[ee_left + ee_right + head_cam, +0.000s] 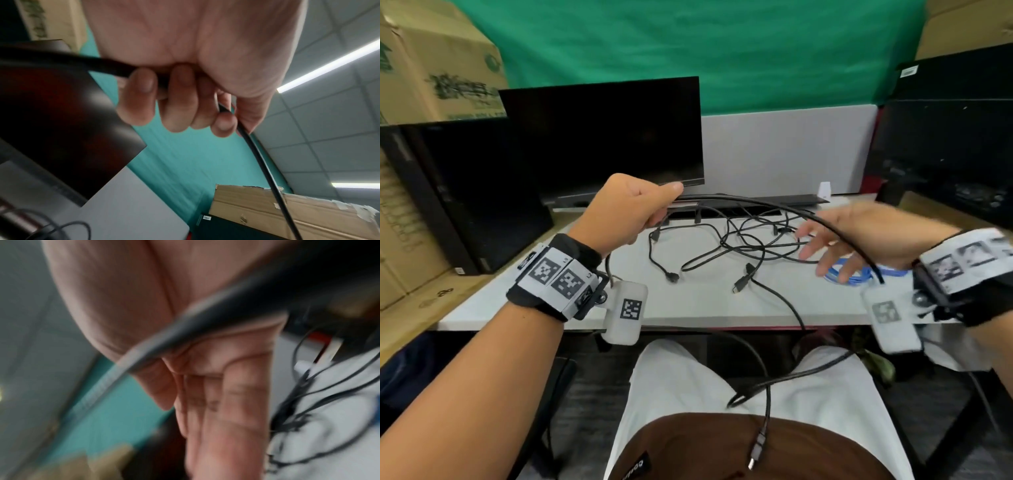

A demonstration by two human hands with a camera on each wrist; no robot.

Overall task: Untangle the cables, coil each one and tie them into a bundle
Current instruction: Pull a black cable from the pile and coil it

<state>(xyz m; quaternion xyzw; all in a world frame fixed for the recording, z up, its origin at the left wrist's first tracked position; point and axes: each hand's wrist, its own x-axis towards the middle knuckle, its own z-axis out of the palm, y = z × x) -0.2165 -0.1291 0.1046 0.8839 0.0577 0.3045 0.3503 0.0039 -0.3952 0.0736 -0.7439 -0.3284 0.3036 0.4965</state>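
- My left hand (631, 209) is raised above the left part of the white worktop (698, 301), fingers (141, 95) curled round a thick black cable (774, 205), which it grips.
- From that fist the thick black cable arcs rightward over the worktop and crosses the palm side of my right hand (859, 236); the right wrist view shows it lying across my palm (205, 318).
- My right hand is spread, fingers straight and apart, not clasping anything; it is blurred in both views.
- Another stretch of black cable runs off the worktop's near edge, loops across my lap, and ends in a metal-tipped plug (756, 452) lying on my brown shirt; I cannot tell whether it is the same cable.
- A tangle of thin black cables (739, 246) lies on the middle of the worktop, several plugs pointing toward the near edge.
- A blue coiled cable (859, 274) lies on the right part of the worktop, partly beneath my right fingers.
- A dark flat monitor (602, 137) stands at the worktop's far left; brown cardboard boxes (431, 61) sit beyond the left edge.
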